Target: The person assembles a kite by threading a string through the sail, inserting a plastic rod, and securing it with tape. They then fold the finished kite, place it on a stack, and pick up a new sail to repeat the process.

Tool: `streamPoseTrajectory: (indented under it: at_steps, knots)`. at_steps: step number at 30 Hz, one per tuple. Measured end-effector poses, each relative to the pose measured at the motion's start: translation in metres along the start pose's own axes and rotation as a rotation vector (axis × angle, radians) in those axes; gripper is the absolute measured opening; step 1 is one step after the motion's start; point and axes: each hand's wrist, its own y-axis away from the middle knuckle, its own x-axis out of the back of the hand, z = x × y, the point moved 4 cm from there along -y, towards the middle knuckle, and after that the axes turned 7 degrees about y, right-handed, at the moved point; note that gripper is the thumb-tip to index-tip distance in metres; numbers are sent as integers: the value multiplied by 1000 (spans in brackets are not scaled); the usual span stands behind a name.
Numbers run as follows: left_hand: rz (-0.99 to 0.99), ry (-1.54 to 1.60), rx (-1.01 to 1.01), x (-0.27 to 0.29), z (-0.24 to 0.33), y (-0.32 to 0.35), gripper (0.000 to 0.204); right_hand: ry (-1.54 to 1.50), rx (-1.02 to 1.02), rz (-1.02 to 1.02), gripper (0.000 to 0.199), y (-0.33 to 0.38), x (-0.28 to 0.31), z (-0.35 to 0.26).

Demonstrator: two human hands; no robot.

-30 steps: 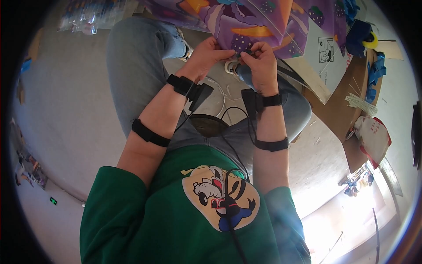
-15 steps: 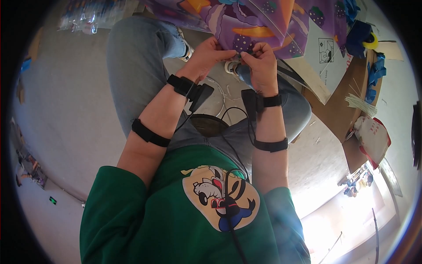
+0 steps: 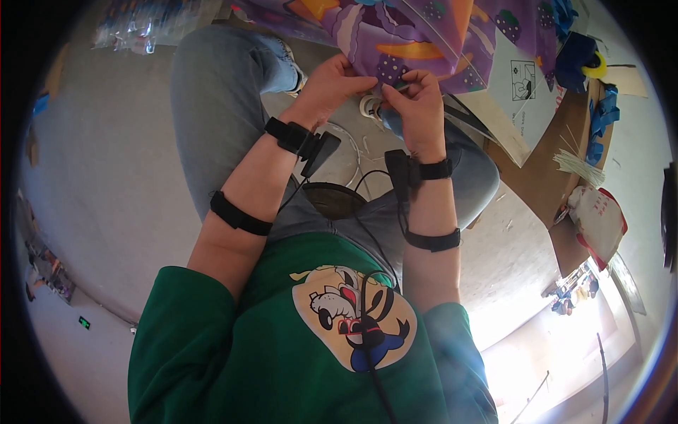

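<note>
A purple printed sheet (image 3: 395, 35) with orange and white shapes spreads over my knees at the top of the view. My left hand (image 3: 332, 78) pinches its near edge. My right hand (image 3: 417, 102) grips the same edge just beside it, fingertips almost touching the left ones. Both wrists wear black straps with small black boxes and cables. What sits between the fingertips is too small to make out.
A white instruction leaflet (image 3: 522, 85) lies on a brown cardboard sheet (image 3: 558, 177) at the right. Blue pieces and a yellow ring (image 3: 590, 67) sit at the top right, thin sticks (image 3: 575, 166) and a red-and-white bag (image 3: 600, 219) below them. Clear plastic wrap (image 3: 134, 32) lies top left.
Both hands stay on the sheet's edge; fingers shift slightly and the sheet has moved a little.
</note>
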Motion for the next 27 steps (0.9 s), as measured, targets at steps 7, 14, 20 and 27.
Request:
streamPoseTrajectory:
  at_steps: [7, 14, 20, 27]
  knots:
    - [-90, 38, 34, 0, 1, 0, 35, -149, -82, 10, 32, 5, 0, 1]
    - [-183, -10, 38, -7, 2, 0, 41, -169, -97, 16, 32, 5, 5, 1]
    - [-190, -49, 34, -9, 3, 1, 41, -181, -100, 16, 32, 5, 7, -1]
    - [-214, -28, 26, -9, 1, -1, 43, -183, -95, 12, 31, 5, 7, -3]
